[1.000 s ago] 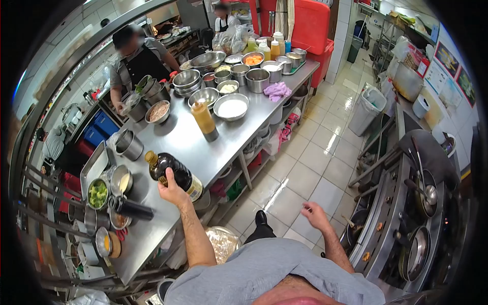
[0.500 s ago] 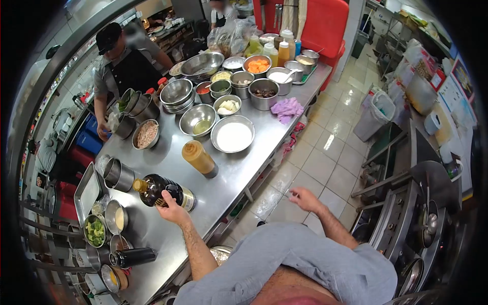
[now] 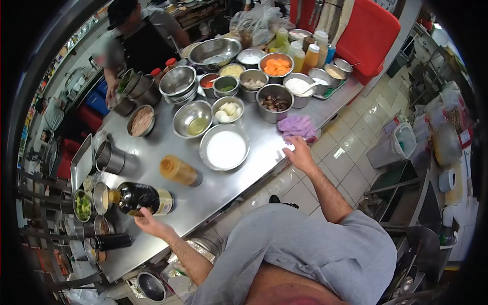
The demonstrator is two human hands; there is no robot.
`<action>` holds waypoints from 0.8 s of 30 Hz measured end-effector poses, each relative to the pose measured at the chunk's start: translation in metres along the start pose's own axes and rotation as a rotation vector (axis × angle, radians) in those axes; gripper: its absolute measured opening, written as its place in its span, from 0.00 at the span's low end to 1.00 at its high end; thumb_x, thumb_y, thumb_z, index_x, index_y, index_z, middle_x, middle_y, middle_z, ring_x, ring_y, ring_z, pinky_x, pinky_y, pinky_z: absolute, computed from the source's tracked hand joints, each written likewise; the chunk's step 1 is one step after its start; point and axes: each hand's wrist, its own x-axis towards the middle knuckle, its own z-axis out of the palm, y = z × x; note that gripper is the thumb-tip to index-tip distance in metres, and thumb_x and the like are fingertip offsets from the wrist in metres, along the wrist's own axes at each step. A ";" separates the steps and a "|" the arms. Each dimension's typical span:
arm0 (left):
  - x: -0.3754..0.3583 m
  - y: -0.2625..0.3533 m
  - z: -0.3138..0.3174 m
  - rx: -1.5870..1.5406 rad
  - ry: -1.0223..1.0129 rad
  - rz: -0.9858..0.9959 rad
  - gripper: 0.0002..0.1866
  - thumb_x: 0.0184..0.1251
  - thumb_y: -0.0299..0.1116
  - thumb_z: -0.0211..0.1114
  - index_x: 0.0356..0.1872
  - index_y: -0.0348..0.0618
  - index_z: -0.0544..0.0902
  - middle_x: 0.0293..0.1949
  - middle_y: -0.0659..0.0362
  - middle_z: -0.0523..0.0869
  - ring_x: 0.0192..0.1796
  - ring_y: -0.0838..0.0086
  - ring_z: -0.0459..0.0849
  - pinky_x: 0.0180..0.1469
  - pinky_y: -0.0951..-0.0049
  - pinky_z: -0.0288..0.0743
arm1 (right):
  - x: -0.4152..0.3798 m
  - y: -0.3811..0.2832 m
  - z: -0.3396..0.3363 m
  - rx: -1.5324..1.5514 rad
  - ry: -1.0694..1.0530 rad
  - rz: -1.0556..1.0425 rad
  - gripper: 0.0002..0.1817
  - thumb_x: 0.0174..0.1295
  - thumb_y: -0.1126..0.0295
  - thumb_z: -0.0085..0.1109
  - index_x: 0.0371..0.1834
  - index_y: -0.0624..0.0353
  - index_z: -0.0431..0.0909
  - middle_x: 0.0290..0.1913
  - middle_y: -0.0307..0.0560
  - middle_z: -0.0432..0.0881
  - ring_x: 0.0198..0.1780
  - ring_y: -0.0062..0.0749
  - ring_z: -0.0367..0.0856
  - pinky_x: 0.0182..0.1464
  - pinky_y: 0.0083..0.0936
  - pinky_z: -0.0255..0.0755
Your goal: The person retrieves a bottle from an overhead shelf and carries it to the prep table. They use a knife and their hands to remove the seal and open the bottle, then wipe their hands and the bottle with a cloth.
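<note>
Two bare hands are shown in the head view, held well apart along a metal surface (image 3: 145, 157). A dark bottle (image 3: 142, 198), stood upright near the surface's edge, is met low on its side by the left hand (image 3: 155, 227); whether it is grasped by the fingers or only touched cannot be told. A purple cloth (image 3: 298, 127) is met at its near edge by the right hand (image 3: 301, 155), its fingers partly spread; whether any fabric is pinched cannot be told. The bottle could be toppled if its side were bumped by the left wrist, and the squeeze bottle (image 3: 178, 170) nearby might be struck. If the cloth were tugged sharply, the pot of dark pieces (image 3: 275, 104) just behind could be jogged and its contents spilled.
</note>
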 end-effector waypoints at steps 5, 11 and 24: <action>-0.013 0.007 -0.006 0.123 -0.042 -0.089 0.22 0.69 0.39 0.58 0.53 0.30 0.69 0.46 0.52 0.78 0.48 0.70 0.76 0.56 0.70 0.67 | 0.059 0.042 -0.021 -0.102 0.106 0.065 0.26 0.51 0.63 0.65 0.55 0.54 0.72 0.56 0.53 0.66 0.61 0.48 0.61 0.60 0.44 0.57; -0.040 0.024 0.018 0.296 0.060 0.008 0.25 0.68 0.40 0.59 0.58 0.32 0.67 0.52 0.51 0.74 0.51 0.68 0.74 0.57 0.68 0.67 | 0.070 0.072 0.009 -0.233 0.066 0.034 0.30 0.51 0.61 0.64 0.58 0.57 0.69 0.60 0.60 0.61 0.61 0.54 0.59 0.62 0.46 0.55; -0.035 0.060 0.053 0.249 0.248 0.409 0.23 0.66 0.29 0.61 0.58 0.33 0.64 0.46 0.51 0.74 0.46 0.70 0.73 0.50 0.73 0.69 | 0.200 0.032 -0.085 0.317 0.477 -0.111 0.15 0.55 0.70 0.59 0.45 0.63 0.77 0.35 0.51 0.79 0.36 0.34 0.77 0.41 0.28 0.71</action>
